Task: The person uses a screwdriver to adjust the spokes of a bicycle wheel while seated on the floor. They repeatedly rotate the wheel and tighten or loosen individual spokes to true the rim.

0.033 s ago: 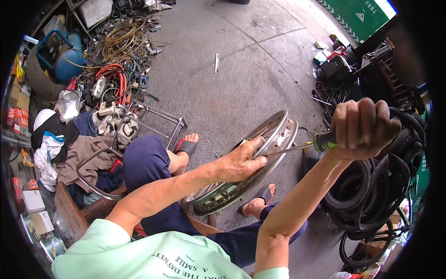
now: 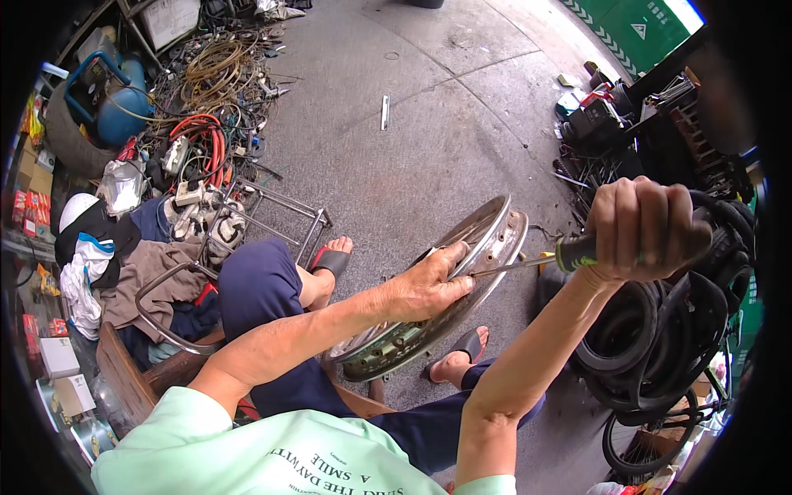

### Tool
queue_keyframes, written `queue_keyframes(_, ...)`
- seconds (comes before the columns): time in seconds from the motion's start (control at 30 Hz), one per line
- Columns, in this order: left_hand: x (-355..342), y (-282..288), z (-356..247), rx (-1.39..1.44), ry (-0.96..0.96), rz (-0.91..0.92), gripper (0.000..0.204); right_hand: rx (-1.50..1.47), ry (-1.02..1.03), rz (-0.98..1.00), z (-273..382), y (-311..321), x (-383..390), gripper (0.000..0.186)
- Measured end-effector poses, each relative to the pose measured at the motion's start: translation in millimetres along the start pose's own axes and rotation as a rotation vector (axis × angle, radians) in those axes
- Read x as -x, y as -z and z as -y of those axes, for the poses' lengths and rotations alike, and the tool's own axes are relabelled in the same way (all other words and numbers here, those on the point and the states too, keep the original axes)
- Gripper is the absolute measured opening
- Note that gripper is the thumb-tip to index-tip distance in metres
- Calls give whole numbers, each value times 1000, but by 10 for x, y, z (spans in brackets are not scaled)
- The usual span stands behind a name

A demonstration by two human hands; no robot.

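Note:
A bare metal wheel rim [image 2: 400,351] stands tilted between my legs, its well facing partly to the right. My left hand [image 2: 429,289] grips the rim's edge, thumb and fingers closed over it. In my right hand [image 2: 639,231], out to the right, is a screwdriver [image 2: 575,252] with a black and green handle, held in a closed fist. Its metal shaft points left, and the tip meets the rim close to my left thumb. The exact spot under the tip is too small to make out.
A pile of black tires and tubes [image 2: 623,330] lies to the right. At the left are a metal frame [image 2: 280,216], heaped clothes [image 2: 157,268], tangled cables [image 2: 219,70] and a blue tank [image 2: 124,111]. My sandalled feet rest on the concrete floor [image 2: 371,177] beside the rim.
My right fist and the screwdriver handle have turned slightly, showing less green on the handle. My left hand and the rim look still.

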State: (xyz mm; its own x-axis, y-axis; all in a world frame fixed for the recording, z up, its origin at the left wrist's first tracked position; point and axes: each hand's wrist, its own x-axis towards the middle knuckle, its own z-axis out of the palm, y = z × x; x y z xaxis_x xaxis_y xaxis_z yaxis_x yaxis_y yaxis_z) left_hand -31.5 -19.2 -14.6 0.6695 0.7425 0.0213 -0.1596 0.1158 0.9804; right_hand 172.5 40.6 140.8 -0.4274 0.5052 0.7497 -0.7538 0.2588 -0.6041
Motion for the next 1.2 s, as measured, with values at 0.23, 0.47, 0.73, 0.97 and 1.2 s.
queue_keyframes(0.23,-17,12,-16,74,65,-13,46,881,-117,-938,-172,-736,-212,26)
queue_keyframes(0.47,24,37,-99,8,82,9,45,571,13,-988,-116,-509,-115,35)
queue_keyframes(0.73,25,11,-185,38,95,19,42,13,-155,-52,-78,-99,-139,36)
queue_keyframes(0.97,-4,42,-82,73,94,14,39,921,35,-1080,-127,-446,-120,29)
queue_keyframes(1.2,-1,20,-115,70,75,17,33,44,-212,-52,279,66,67,33)
